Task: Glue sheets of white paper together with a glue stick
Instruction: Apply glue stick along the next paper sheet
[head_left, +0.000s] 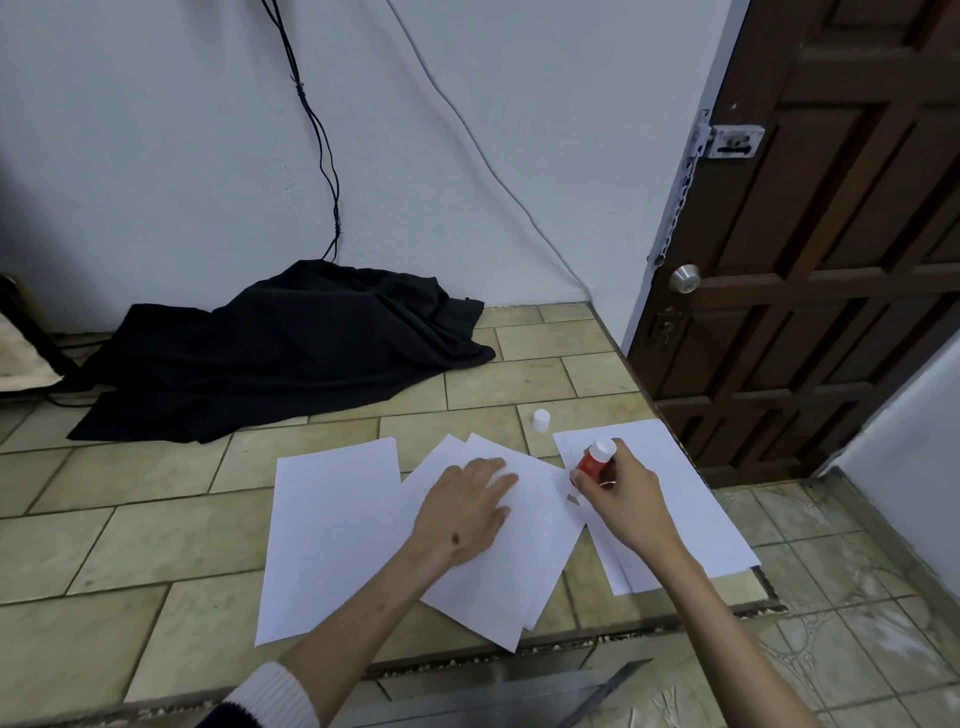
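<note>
Just right of the flat, spread left hand (470, 506) on paper (498, 561), glue stick (595, 457) in the right hand's (621, 499) grip.

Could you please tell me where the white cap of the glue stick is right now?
The white cap stands alone on the tiled floor, just beyond the papers and up-left of the glue stick held in the right hand.

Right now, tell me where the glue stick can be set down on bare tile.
Bare tile lies left of the leftmost sheet, and between the black cloth and the sheets. It is crowded around the cap, the right hand and the overlapping middle sheets.
</note>
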